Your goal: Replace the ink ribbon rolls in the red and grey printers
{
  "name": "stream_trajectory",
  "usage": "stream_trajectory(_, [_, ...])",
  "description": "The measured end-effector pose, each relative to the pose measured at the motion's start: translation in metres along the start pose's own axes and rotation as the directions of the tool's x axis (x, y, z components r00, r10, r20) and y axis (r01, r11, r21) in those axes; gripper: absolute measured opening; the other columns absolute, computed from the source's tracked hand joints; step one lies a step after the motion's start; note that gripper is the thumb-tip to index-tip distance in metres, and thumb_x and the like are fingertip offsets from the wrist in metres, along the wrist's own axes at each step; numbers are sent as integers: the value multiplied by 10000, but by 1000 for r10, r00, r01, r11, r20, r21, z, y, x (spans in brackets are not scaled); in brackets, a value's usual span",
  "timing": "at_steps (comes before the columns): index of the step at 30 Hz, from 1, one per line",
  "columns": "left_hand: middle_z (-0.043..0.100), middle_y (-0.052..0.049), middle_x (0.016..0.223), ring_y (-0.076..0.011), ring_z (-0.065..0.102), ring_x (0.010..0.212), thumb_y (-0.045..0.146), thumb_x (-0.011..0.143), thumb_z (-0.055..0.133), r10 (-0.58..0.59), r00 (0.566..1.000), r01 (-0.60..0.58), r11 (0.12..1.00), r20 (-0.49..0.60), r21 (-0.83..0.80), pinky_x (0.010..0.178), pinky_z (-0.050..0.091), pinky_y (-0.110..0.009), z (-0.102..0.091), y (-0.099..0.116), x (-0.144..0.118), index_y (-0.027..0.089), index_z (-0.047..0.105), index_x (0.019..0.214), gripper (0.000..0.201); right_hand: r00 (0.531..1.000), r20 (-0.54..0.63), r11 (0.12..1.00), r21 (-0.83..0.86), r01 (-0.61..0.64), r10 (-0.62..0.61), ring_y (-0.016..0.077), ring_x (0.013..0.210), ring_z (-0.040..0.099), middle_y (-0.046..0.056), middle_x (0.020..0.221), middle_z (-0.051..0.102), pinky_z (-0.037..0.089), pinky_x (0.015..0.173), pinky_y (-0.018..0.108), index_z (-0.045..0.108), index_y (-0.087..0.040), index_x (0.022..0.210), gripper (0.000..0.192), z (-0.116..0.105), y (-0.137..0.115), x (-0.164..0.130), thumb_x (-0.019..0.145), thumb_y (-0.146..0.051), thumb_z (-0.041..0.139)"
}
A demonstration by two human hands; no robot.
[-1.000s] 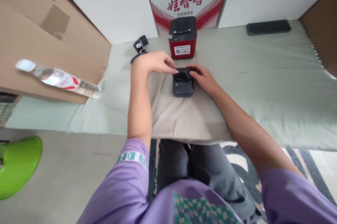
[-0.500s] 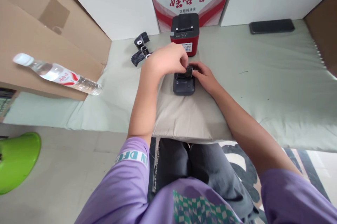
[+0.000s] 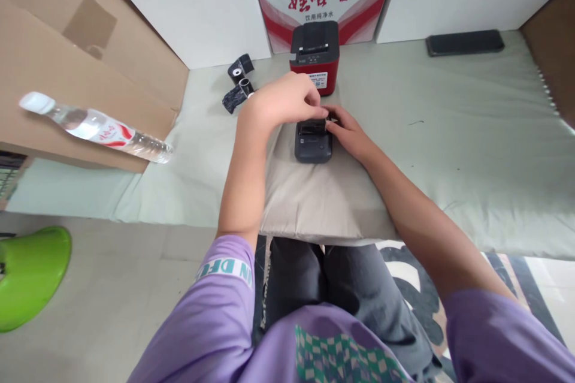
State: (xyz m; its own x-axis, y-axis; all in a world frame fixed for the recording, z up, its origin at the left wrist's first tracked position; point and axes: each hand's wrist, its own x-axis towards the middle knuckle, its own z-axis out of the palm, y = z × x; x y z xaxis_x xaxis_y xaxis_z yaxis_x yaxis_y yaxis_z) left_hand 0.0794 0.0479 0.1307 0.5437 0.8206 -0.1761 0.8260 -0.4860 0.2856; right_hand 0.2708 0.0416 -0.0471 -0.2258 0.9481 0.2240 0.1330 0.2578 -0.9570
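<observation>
Both hands meet at the small dark printer's [image 3: 313, 144] far end, on the cushion [image 3: 314, 203]. The left hand [image 3: 287, 101] comes over from the left, its grip pinched at the open top slot. The right hand [image 3: 348, 131] rests against the right edge; I cannot tell its grip.

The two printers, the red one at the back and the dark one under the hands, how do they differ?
The red printer is tall and boxy with a black top; the dark printer is flat, low and grey all over. The red printer stands untouched on the green mat against a box, while the dark printer lies on the beige cushion with the left hand and right hand at its far end. Both carry a white label facing the camera.
</observation>
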Motion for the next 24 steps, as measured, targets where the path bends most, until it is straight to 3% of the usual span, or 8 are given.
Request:
stream_trajectory(3, [764,-55,883,-223,678,885,539,967,556,-118,990,116,993,-74,-23,801,473,-317,4,-13,7,241,830,923,408,1000,7,1000,5,-14,14,310,1470,550,65,1521,648,414,1287,555,608,-309,1419,596,0,2,0,888,-567,692])
stream_trajectory(5, [760,-59,914,-246,688,932,527,898,676,-189,980,188,982,-56,-25,844,484,-324,9,-29,15,249,839,998,337,1000,6,1000,-11,-29,29,313,1480,543,83,1537,630,409,1291,553,596,-295,1439,616,-1,2,0,890,-557,692])
stream_trajectory(8, [737,-57,863,-278,715,973,413,747,852,-232,958,256,956,167,-143,850,498,-307,17,-54,30,233,818,1192,480,999,-11,998,-45,-44,44,312,1496,528,92,1554,612,429,1279,548,587,-301,1455,619,-2,4,0,893,-538,693])
stream_trajectory(11, [730,-38,829,-280,747,957,323,731,857,-199,921,295,917,334,-269,811,508,-289,24,-68,40,244,737,1373,658,998,-4,996,-60,-60,60,308,1488,534,87,1554,612,435,1276,556,566,-320,1483,633,-4,7,1,893,-517,687])
stream_trajectory(16, [751,-49,860,-287,761,936,224,723,841,-222,911,326,904,348,-277,803,531,-305,30,-63,40,235,682,1439,734,997,42,991,-124,-56,62,324,1483,512,65,1556,609,383,1302,600,554,-344,1521,668,-8,11,4,882,-486,690])
stream_trajectory(24, [784,-70,889,-300,765,996,152,796,791,-239,910,351,877,338,-328,795,554,-312,30,-52,34,200,623,1521,746,995,67,981,-186,-61,74,325,1481,511,65,1597,571,358,1307,631,568,-333,1524,631,-6,-4,1,907,-441,647])
